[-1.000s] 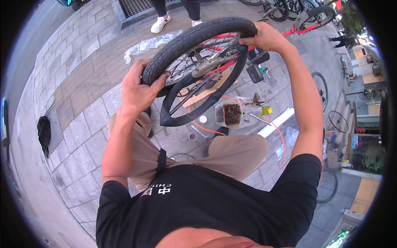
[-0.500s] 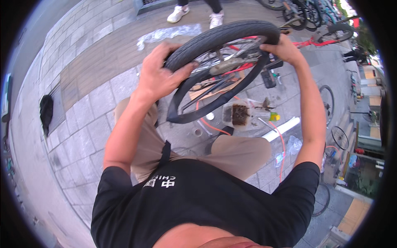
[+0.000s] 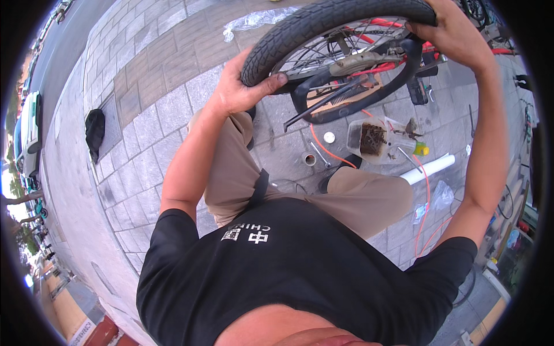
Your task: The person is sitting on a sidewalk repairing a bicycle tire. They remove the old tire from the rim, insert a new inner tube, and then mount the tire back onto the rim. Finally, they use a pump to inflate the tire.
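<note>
My left hand (image 3: pixel 242 86) is closed around the left side of a black bicycle tire (image 3: pixel 323 20) on a spoked wheel, thumb on the sidewall. My right hand (image 3: pixel 453 37) grips the same tire at its upper right. A black rubber loop, apparently an inner tube (image 3: pixel 348 112), hangs below the rim around the grey hub area (image 3: pixel 358 62). Red bicycle frame parts (image 3: pixel 385 23) show behind the spokes, partly hidden by the wheel. A light wooden board (image 3: pixel 371 86) lies beneath it, mostly covered.
On the paving around my legs lie a plastic container (image 3: pixel 360 153), a yellow bottle (image 3: pixel 421 149), a can (image 3: pixel 310 160), a wrench (image 3: pixel 326 163), a white roll (image 3: pixel 433 167) and an orange hose (image 3: pixel 340 157). Left are a black cloth (image 3: pixel 94 135) and a parked car (image 3: pixel 29 132).
Both hands and the wheel have risen toward the upper right of the view. The camera view has shifted, and the white-shod feet of another person have left the top.
</note>
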The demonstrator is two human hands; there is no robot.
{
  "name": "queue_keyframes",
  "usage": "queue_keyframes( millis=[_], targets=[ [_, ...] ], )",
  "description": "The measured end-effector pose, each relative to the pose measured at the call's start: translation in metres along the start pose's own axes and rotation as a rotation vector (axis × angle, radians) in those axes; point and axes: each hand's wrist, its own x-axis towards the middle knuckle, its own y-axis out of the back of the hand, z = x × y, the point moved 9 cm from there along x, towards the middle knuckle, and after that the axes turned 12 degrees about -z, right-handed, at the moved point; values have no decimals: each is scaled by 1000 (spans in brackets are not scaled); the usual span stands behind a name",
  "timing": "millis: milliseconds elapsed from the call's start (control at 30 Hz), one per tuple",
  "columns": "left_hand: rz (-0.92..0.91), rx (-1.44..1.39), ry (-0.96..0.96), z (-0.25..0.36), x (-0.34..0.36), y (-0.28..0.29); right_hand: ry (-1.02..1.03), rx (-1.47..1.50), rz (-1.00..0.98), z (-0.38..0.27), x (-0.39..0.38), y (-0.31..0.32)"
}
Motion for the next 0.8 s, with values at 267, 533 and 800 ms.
queue_keyframes(
  millis=[267, 533, 800],
  targets=[
    [233, 137, -104, 39, -10, 5, -95, -138, -28, -41, -14, 3],
    [254, 148, -79, 20, -2, -2, 187, -136, 107, -30, -21, -8],
    [357, 193, -231, 6, 3, -7, -17, 153, 125, 16, -16, -17]
  ],
)
